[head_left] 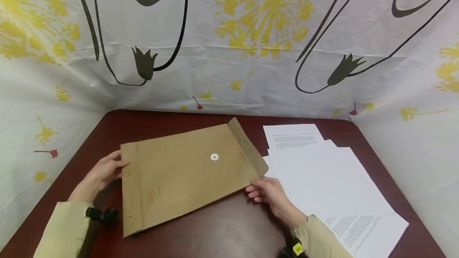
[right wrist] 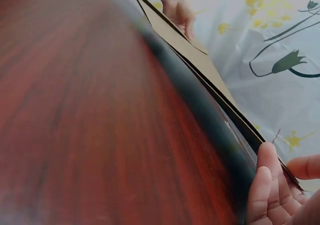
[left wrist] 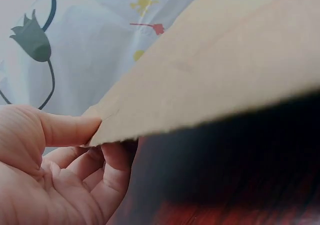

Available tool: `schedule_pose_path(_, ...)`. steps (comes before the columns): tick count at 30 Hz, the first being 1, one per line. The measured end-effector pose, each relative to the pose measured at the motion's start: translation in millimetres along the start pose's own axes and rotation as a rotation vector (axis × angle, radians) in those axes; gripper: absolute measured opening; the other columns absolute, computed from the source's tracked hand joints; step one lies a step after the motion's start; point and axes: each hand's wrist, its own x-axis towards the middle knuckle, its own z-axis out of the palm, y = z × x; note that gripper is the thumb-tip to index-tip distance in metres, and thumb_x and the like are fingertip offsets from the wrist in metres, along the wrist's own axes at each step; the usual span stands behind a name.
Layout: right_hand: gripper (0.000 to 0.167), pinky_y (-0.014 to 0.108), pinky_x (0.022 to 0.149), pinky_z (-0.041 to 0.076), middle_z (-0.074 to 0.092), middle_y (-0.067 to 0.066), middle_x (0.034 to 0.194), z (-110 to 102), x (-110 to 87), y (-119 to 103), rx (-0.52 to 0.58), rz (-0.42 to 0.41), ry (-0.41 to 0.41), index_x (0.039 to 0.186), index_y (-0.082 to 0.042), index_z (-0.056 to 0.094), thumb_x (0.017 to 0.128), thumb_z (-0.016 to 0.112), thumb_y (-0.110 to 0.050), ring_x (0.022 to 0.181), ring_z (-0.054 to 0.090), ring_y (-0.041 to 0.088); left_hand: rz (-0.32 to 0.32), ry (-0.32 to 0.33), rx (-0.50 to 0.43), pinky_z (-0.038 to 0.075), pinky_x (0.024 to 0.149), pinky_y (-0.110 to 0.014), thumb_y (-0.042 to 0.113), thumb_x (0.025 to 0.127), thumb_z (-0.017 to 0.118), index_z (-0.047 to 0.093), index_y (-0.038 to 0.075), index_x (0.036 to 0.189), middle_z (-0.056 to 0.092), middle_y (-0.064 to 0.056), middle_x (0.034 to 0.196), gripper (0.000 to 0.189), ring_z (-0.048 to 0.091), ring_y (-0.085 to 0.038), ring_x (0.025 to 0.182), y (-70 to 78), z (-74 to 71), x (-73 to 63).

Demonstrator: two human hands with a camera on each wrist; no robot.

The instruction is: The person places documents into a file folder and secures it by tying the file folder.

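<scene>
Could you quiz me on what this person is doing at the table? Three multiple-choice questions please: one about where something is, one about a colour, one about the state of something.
1. Where do the white sheets lie?
A. right of the envelope
B. on top of the envelope
C. under the left hand

2. What colour is the envelope?
A. blue
B. brown
C. black

3. How is the envelope's flap?
A. taped shut
C. open, standing out from the mouth
B. torn off

Answers:
1 A, the sheets are spread on the table beside the right hand.
2 B, it is plain kraft brown in all three views.
3 C, the flap sticks out past the mouth while the left hand grips the far end.
</scene>
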Motion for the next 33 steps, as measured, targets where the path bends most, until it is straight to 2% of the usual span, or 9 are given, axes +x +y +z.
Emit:
schedule_pose_path(5, 0.015, 0.02, 0.05, 0.048, 0.067, 0.002, 0.066, -1, -6.1, 3, -0.039, 0.018, -0.079, 0.087, 0.001, 0.052, 0.087, 0.059, -0.012, 0.053, 0.061, 0.006, -0.003, 0.021, 0.078, 0.046, 0.068, -0.029, 0.024, 0.097, 0.05, 0.019, -0.002, 0.145, 0.058, 0.014, 0.087, 0.063, 0.056, -0.005, 0.076, 4.0, 0.7, 7.5)
schedule_pose_path(11, 0.028, 0.017, 0.045, 0.047, 0.066, 0.003, 0.063, 0, -13.2, 4, -0.088, 0.019, -0.194, 0.088, 0.017, 0.058, 0.087, 0.058, -0.011, 0.047, 0.059, 0.004, -0.023, 0.034, 0.159, 0.047, 0.071, -0.028, 0.026, 0.097, 0.049, 0.018, -0.003, 0.146, 0.056, 0.013, 0.092, 0.064, 0.055, -0.003, 0.079, 9.2, -0.7, 15.8)
schedule_pose_path(19, 0.03, 0.017, 0.043, 0.046, 0.065, 0.003, 0.061, 4, -23.7, 6, -0.121, 0.022, -0.281, 0.093, 0.019, 0.062, 0.087, 0.059, -0.011, 0.046, 0.058, 0.005, -0.04, 0.048, 0.237, 0.046, 0.077, -0.03, 0.027, 0.098, 0.047, 0.019, -0.003, 0.146, 0.054, -0.005, 0.112, 0.064, 0.054, -0.001, 0.082, 13.0, -3.1, 27.2)
schedule_pose_path(25, 0.03, 0.018, 0.043, 0.046, 0.066, 0.005, 0.062, 10, -32.3, 10, -0.137, 0.038, -0.336, 0.09, 0.017, 0.064, 0.085, 0.06, -0.012, 0.047, 0.059, 0.006, -0.058, 0.059, 0.268, 0.047, 0.077, -0.032, 0.026, 0.097, 0.047, 0.022, -0.005, 0.144, 0.049, -0.02, 0.123, 0.062, 0.053, -0.004, 0.083, 15.4, -1.8, 33.3)
schedule_pose_path(29, 0.028, 0.018, 0.043, 0.046, 0.066, 0.009, 0.063, 14, -37.7, 13, -0.142, 0.049, -0.367, 0.088, 0.016, 0.065, 0.085, 0.062, -0.012, 0.046, 0.06, 0.007, -0.057, 0.048, 0.284, 0.047, 0.076, -0.033, 0.024, 0.097, 0.046, 0.021, -0.008, 0.143, 0.045, -0.024, 0.127, 0.062, 0.052, -0.005, 0.083, 16.1, -2.3, 34.6)
schedule_pose_path(31, 0.028, 0.017, 0.042, 0.046, 0.066, 0.011, 0.063, 15, -39.4, 14, -0.148, 0.05, -0.379, 0.087, 0.016, 0.065, 0.086, 0.062, -0.012, 0.046, 0.06, 0.008, -0.056, 0.047, 0.295, 0.047, 0.078, -0.035, 0.024, 0.098, 0.045, 0.021, -0.009, 0.143, 0.043, -0.027, 0.128, 0.061, 0.053, -0.009, 0.086, 16.5, -2.0, 34.8)
schedule_pose_path(33, 0.028, 0.017, 0.042, 0.046, 0.066, 0.013, 0.064, 15, -40.7, 15, -0.158, 0.046, -0.387, 0.087, 0.016, 0.065, 0.086, 0.062, -0.012, 0.045, 0.06, 0.008, -0.059, 0.052, 0.31, 0.047, 0.083, -0.041, 0.024, 0.098, 0.044, 0.02, -0.01, 0.143, 0.038, -0.031, 0.133, 0.061, 0.055, -0.019, 0.095, 16.8, -1.4, 35.4)
